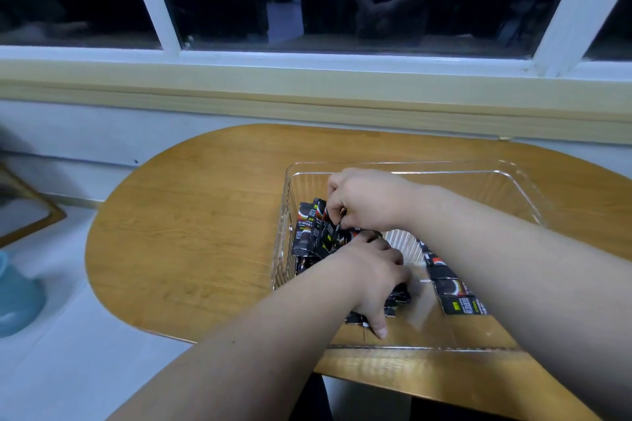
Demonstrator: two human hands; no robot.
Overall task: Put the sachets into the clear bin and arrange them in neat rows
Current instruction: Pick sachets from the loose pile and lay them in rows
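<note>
A clear plastic bin [496,181] sits on the wooden table. Black sachets [309,232] stand packed on edge against the bin's left wall. My right hand [366,202] reaches across into the bin and pinches the tops of those standing sachets. My left hand [372,277] lies just in front of it, fingers curled round more black sachets low in the bin, with one finger pointing down at the bin floor. A strip of several sachets [451,287] lies flat in a line further right, partly hidden under my right forearm.
The oval wooden table [191,236] stands against a wall under a window with white frames [561,7]. A pale blue object [17,297] sits at the far left, off the table. The bin's right half shows its bare ribbed floor.
</note>
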